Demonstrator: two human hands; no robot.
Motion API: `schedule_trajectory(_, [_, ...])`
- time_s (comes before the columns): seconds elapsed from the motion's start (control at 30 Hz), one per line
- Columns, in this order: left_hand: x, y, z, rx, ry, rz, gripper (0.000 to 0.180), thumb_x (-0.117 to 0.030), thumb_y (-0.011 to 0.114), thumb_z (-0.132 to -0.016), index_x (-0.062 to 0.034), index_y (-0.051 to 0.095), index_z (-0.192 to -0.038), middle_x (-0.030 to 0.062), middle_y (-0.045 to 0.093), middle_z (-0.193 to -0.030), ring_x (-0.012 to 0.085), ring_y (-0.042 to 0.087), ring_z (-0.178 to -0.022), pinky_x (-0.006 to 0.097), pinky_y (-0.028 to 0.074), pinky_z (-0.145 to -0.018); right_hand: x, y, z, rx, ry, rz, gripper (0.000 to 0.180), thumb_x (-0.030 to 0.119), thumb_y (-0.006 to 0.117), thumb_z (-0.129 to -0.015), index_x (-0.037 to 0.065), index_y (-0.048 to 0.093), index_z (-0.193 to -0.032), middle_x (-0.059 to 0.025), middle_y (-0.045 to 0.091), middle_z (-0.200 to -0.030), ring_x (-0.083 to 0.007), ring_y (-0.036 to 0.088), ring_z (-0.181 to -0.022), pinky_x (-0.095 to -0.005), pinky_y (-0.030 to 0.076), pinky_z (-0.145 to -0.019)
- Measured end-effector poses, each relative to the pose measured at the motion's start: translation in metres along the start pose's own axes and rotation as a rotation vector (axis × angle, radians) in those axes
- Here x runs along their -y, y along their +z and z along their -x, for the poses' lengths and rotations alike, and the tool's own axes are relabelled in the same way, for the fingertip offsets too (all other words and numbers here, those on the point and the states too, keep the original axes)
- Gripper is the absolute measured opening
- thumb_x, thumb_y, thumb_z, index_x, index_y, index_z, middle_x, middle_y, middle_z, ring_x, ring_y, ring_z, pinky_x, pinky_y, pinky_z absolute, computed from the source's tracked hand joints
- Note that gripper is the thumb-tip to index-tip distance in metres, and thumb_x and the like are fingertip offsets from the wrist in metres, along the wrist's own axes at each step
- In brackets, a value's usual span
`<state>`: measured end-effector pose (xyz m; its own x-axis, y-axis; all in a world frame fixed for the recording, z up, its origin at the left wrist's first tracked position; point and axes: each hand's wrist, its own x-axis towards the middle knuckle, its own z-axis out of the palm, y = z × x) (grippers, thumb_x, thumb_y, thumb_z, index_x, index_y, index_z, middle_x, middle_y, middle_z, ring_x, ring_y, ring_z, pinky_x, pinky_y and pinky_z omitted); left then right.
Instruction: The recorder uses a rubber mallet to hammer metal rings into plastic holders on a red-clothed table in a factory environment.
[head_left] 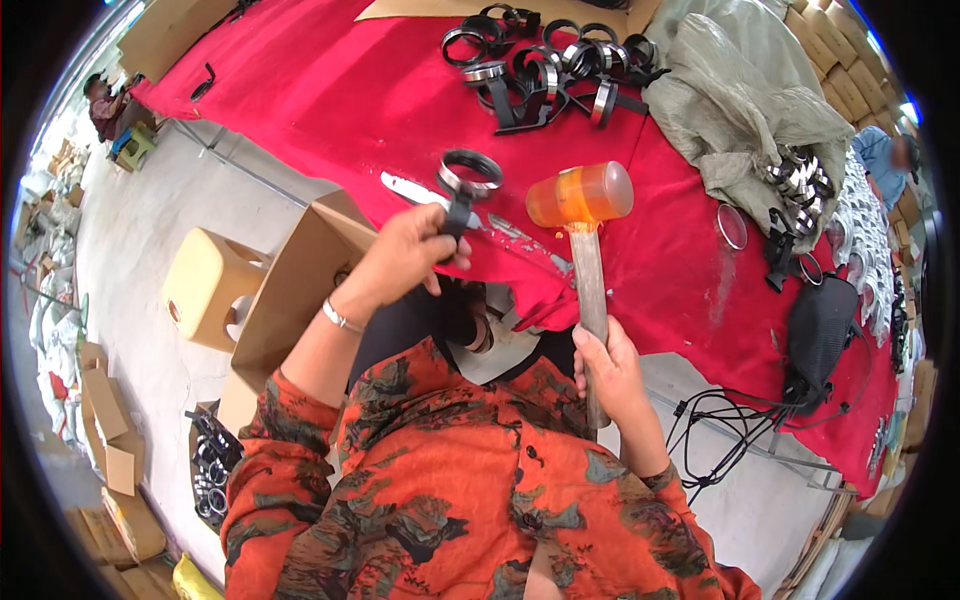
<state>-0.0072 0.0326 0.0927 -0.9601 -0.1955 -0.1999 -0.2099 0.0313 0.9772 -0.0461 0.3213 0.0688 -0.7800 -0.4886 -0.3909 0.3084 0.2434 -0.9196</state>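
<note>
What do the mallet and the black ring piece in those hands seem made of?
Mallet head: likely plastic or rubber, glossy, translucent orange. Mallet handle: probably wood, dull grey-brown, slightly streaked. Ring piece: black, perhaps plastic or rubber; its silver band looks like metal, from its bright shine.

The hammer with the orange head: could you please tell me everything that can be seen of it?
The hammer has a thick, barrel-shaped head, see-through orange with a paler, cloudy right end, perhaps plastic or rubber. Its straight, grey-brown handle looks like worn wood. The right hand grips the handle low, a short end showing below. The handle leans slightly, its head end farther from the person, over the red cloth; whether the head touches the cloth cannot be told.
</note>
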Motion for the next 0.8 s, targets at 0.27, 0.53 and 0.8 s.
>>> schedule_trajectory(0.27, [0.076, 0.015, 0.005, -0.084, 0.157, 0.052, 0.035, -0.036, 0.042, -0.100, -0.0057, 0.053, -0.087, 0.0012, 0.054, -0.074, 0.0089, 0.053, -0.065, 0.021, 0.044, -0.053, 0.038, 0.003, 0.017, -0.096, -0.271, 0.137, 0.025, 0.026, 0.056, -0.095, 0.002, 0.054, -0.099, 0.0012, 0.052, -0.063, -0.0043, 0.048, -0.050, -0.0208, 0.039, -0.044])
schedule_trajectory(0.53, [0.089, 0.015, -0.011, -0.055, 0.201, 0.151, 0.036, -0.039, 0.043, -0.100, -0.0075, 0.053, -0.086, 0.0006, 0.054, -0.073, 0.0080, 0.053, -0.065, 0.021, 0.042, -0.053, 0.009, -0.001, 0.023, -0.222, -0.450, 0.952, 0.033, 0.025, 0.057, -0.092, 0.000, 0.049, -0.111, -0.0208, 0.058, -0.072, -0.0355, 0.061, -0.062, -0.0400, 0.047, -0.058])
schedule_trajectory(0.8, [0.090, 0.016, -0.009, -0.102, 0.203, 0.143, 0.035, -0.036, 0.044, -0.099, -0.0065, 0.053, -0.084, -0.0003, 0.053, -0.070, 0.0075, 0.052, -0.063, 0.022, 0.042, -0.052, 0.072, 0.016, 0.036, -0.124, -0.373, 0.594, 0.026, 0.023, 0.059, -0.091, -0.001, 0.054, -0.101, -0.0120, 0.058, -0.069, -0.0213, 0.059, -0.060, -0.0326, 0.046, -0.056])
